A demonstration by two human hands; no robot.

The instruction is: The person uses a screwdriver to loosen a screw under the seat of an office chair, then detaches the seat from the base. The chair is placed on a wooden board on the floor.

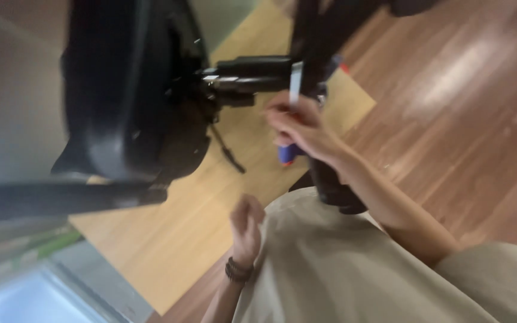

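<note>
From my screen I see the right hand pressed together around a hand tool with a blue and red handle. Its flat metal shaft stands upward, and the tip reaches the black bracket that sticks out from a big black moulded body (maybe the underside of a seat, I am not sure). The tool is in the upper middle of the view, above the light wooden board, which lies on the darker plank floor.

The left hand hangs lower, well apart from the tool, with a dark band on the wrist. Its fingers are half curled, and I see nothing in them.

I judge that the step in hand is working with the tool at this bracket. The next move calls for a steady tip at the joint, and perhaps for the free hand to hold the black body.

Much is hard to make out. The whole picture is smeared by motion, so I cannot tell what kind of tip the tool has, or whether it sits on a screw. The black body is cut off at the top edge. A black bar crosses the lower left, and its ends are out of view. The beige garment hides the floor below.
</note>
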